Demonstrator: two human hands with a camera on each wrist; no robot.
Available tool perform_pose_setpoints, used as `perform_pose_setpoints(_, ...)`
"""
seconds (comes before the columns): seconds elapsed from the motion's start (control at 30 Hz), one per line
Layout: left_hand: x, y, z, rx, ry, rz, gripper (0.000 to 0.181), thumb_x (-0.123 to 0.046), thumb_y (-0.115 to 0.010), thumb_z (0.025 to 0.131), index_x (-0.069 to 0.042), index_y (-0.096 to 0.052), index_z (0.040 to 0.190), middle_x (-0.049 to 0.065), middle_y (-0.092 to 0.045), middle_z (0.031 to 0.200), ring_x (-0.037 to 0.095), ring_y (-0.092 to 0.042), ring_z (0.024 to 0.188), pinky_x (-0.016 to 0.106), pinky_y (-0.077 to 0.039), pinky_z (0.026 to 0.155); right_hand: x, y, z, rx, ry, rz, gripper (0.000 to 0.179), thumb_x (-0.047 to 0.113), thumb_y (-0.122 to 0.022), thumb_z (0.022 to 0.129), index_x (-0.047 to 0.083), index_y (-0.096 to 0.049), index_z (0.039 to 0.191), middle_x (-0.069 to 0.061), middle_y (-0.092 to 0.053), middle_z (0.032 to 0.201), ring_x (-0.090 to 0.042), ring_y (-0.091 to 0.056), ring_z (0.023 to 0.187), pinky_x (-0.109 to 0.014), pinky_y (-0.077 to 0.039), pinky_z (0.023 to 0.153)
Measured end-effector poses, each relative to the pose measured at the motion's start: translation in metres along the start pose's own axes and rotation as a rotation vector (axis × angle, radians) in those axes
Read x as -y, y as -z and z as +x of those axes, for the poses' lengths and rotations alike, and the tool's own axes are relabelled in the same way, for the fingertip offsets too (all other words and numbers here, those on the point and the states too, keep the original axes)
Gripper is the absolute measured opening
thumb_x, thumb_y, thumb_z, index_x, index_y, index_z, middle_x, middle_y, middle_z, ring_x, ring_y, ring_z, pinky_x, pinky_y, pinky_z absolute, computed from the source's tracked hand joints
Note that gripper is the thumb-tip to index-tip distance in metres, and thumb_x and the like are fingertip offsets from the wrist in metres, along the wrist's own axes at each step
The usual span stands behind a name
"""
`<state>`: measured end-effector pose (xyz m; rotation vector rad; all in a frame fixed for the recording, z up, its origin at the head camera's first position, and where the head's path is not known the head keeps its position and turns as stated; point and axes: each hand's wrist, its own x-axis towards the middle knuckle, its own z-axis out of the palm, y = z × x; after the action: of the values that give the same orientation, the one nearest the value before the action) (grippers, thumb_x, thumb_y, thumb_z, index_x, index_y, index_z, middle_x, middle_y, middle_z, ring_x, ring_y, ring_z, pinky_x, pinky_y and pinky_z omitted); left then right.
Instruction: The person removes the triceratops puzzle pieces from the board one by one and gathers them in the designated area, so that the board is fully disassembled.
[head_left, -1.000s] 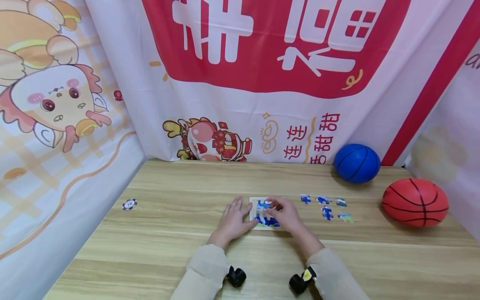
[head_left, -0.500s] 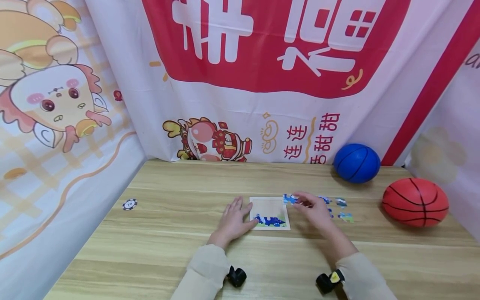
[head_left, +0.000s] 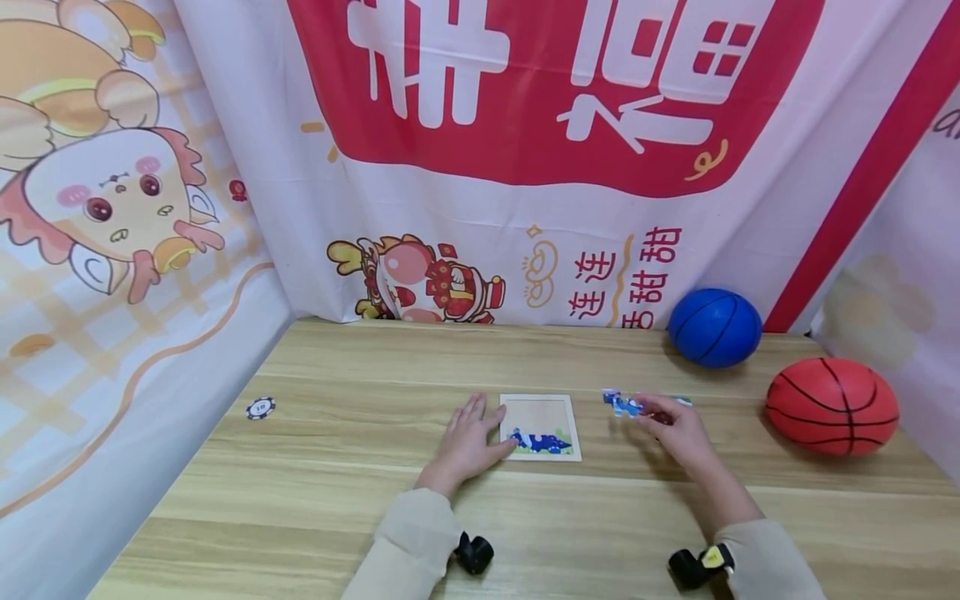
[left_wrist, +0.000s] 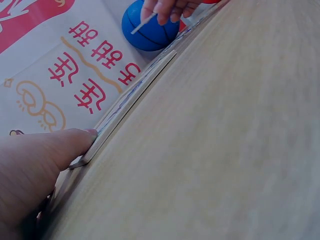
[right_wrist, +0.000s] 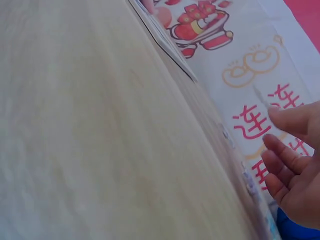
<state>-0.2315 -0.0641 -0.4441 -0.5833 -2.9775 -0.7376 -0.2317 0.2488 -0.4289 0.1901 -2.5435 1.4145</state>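
My left hand rests flat beside a shallow white-rimmed puzzle tray, its thumb on the tray's left edge. Along the near side of the tray lies a row of blue and green puzzle pieces. Off to the right, my right hand pinches a blue-and-white puzzle piece between thumb and fingers. Seen edge-on, this piece is raised above the table in the left wrist view. Loose pieces lie under and around the right hand, such as a blue one; the hand partly hides them.
A blue ball stands at the back right, with a red ball nearer on the right. A poker chip lies at the left of the wooden table. Printed cloth hangs behind.
My right hand has moved from over the tray to the right, carrying the blue-and-white puzzle piece toward the loose pieces. The left hand has stayed at the tray's edge.
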Motion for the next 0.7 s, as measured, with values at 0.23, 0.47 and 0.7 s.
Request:
perform_pose_setpoints(0.23,-0.001,0.001,0.000,0.006,0.001,0.000,0.063,-0.050,-0.050,0.080,-0.013,-0.040,0.130,0.020,-0.018,0.138,0.031,-0.011,0.127,0.044,-0.007,0.101,-0.011,0.001,0.001,0.060,-0.058,-0.099,0.030,0.010,-0.063,0.079,0.001,-0.059,0.107,-0.011,-0.057,0.089,-0.020,-0.049,0.079,-0.028,-0.042,0.065)
perform_pose_setpoints(0.47,0.000,-0.001,0.002,0.011,-0.003,0.004,0.063,-0.051,-0.049,0.080,-0.013,-0.040,0.130,0.020,-0.018,0.138,0.030,-0.011,0.127,0.044,-0.008,0.101,-0.017,-0.005,-0.002,0.068,0.030,-0.125,0.027,0.006,-0.066,0.076,0.000,-0.061,0.102,-0.010,-0.058,0.083,-0.022,-0.051,0.075,-0.030,-0.043,0.063)
perform_pose_setpoints(0.7,0.000,-0.001,0.000,0.006,-0.004,0.003,0.063,-0.051,-0.048,0.081,-0.013,-0.039,0.130,0.020,-0.017,0.138,0.030,-0.010,0.127,0.044,-0.007,0.101,-0.017,-0.009,0.000,0.075,0.019,-0.206,0.026,0.008,-0.066,0.076,0.003,-0.063,0.101,-0.008,-0.058,0.086,-0.024,-0.050,0.081,-0.036,-0.040,0.069)
